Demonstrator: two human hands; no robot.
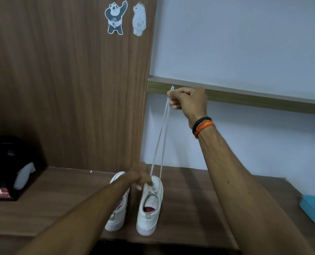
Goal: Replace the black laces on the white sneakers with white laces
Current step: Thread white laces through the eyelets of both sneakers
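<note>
Both forearms reach out from the bottom edge over the wooden desk (189, 196), and they are the closest things in view. My left hand (141, 174) is down at the pair of white sneakers (134, 201) standing side by side on the desk, toes pointing away from me. It lies over the toe end of the left sneaker (117, 214) and reaches the front of the right sneaker (149, 205), with the fingers curled at the lowest lacing; the hand is blurred there, so I cannot tell whether that grip has hold of the lace or only presses on the shoe.

My right hand (188, 100) is raised well above the shoes, clenched, its grip pinching both ends of the white lace (162, 133) between thumb and forefinger. The two strands run down taut and close together from that hand to the front of the right sneaker, where the lace crosses the lowest eyelets. A dark and orange thread band (202, 126) sits on my right wrist.

Behind the shoes stands a brown wood panel (70, 89) bearing a panda sticker (115, 18) and a white bear sticker (139, 19). A blue case (314, 210) lies at the desk's right edge, and dark items sit in a cubby (7, 168) at the left.
</note>
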